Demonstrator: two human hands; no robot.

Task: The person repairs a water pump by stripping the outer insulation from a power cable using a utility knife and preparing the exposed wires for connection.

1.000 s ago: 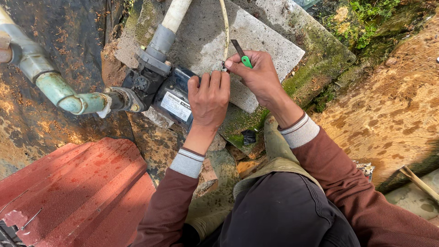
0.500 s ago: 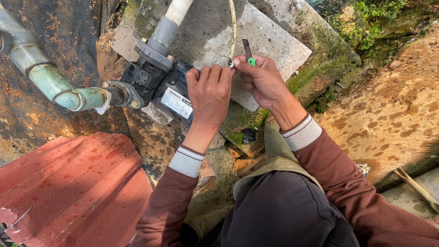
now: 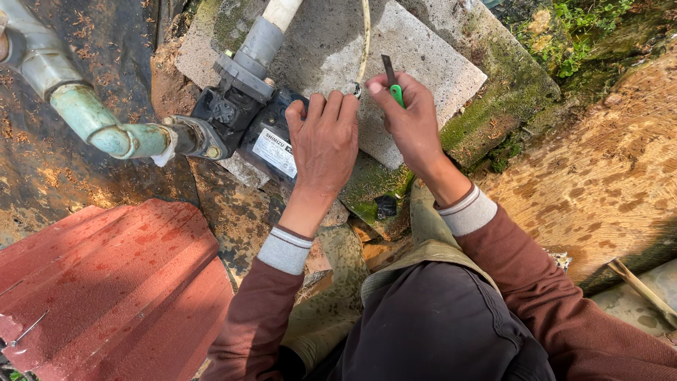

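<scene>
your left hand (image 3: 326, 144) lies flat over the black water pump (image 3: 243, 123) on the concrete slab (image 3: 416, 56), fingertips pinching the pale cable (image 3: 364, 35), while your right hand (image 3: 410, 120) grips the green-handled tool (image 3: 392, 81), so steady the cable end before working it.

outdoor pump spot | water pump (image 3: 243, 127) w/ pipes (image 3: 92, 120) | mossy concrete slab (image 3: 423, 63), dirt

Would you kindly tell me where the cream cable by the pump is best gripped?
Probably near its lower end, just above the fitting beside the left hand. The cream cable runs straight up the concrete slab there, so a pinch grip from the sides suits; the right hand holds a green-handled tool.
</scene>
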